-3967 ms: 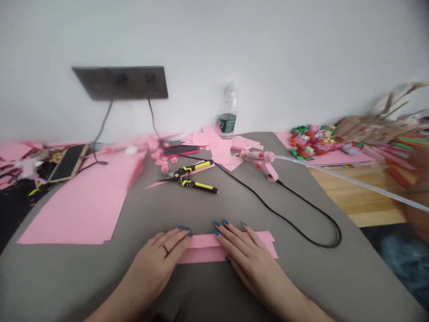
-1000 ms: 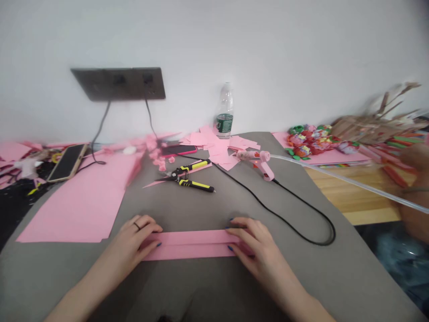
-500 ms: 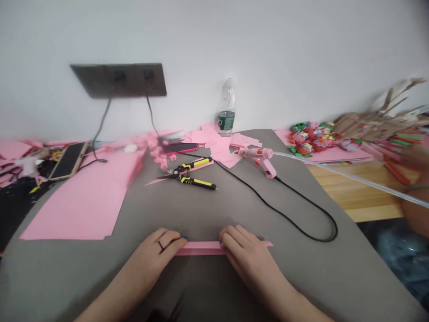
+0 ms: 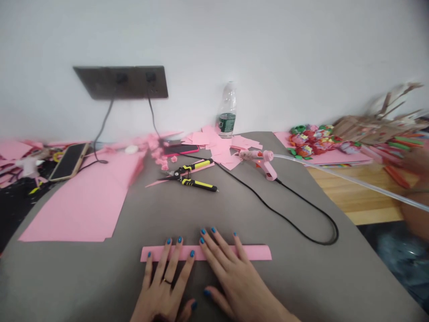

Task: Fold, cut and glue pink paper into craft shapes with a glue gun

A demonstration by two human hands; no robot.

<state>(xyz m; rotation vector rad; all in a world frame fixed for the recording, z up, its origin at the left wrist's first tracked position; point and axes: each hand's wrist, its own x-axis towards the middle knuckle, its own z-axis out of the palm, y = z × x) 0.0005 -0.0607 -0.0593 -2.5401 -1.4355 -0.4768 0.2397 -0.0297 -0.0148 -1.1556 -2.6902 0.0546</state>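
A narrow folded strip of pink paper point(image 4: 206, 253) lies flat on the grey mat point(image 4: 83, 273), near its front. My left hand point(image 4: 164, 281) rests on the strip's left half with fingers spread. My right hand point(image 4: 234, 277) presses its right half, fingertips splayed across and past the paper. Both hands lie flat with blue-painted nails, and neither grips anything. A ring shows on one left finger.
Yellow-and-black snips point(image 4: 191, 177) and a pink glue gun point(image 4: 264, 163) with a black cord point(image 4: 284, 214) lie beyond my hands. A large pink sheet point(image 4: 77, 201) lies left. Paper scraps, phones, a bottle and paper flowers line the back. A co-worker's hand point(image 4: 417, 161) shows at right.
The pink strip has been folded narrower than a second ago. My hands have gone from curled against its fold to lying flat and spread on top of it.
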